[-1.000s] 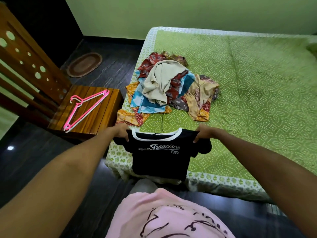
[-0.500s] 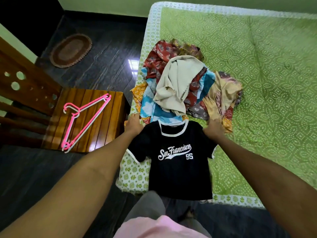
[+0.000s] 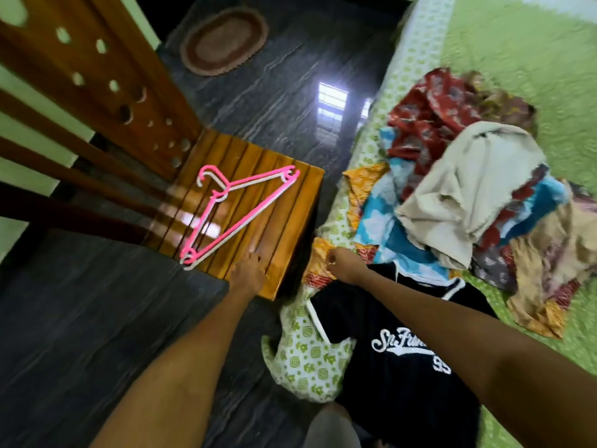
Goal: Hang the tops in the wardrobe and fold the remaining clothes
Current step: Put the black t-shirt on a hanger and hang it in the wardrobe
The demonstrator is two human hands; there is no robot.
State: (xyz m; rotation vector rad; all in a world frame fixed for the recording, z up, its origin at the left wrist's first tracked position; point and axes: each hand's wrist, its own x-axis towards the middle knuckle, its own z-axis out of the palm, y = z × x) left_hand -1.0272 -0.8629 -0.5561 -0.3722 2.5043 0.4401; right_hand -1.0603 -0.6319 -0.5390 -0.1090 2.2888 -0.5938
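A black T-shirt with white lettering lies flat on the bed's near edge, its hem hanging over the side. Pink and white hangers lie stacked on a wooden chair seat. My left hand reaches over the seat's front edge, fingers stretched out, a little short of the hangers. My right hand hovers above the shirt's left shoulder with loosely curled fingers, holding nothing. A pile of crumpled clothes, cream, red, blue and orange, sits on the bed behind the shirt.
The green patterned bedspread covers the bed on the right. The chair's tall wooden back rises at the left. Dark tiled floor lies between chair and bed, with an oval brown mat farther off.
Both hands let go of the black T-shirt, which now lies on the bed. My left hand moved left to the chair seat, and my view swung left.
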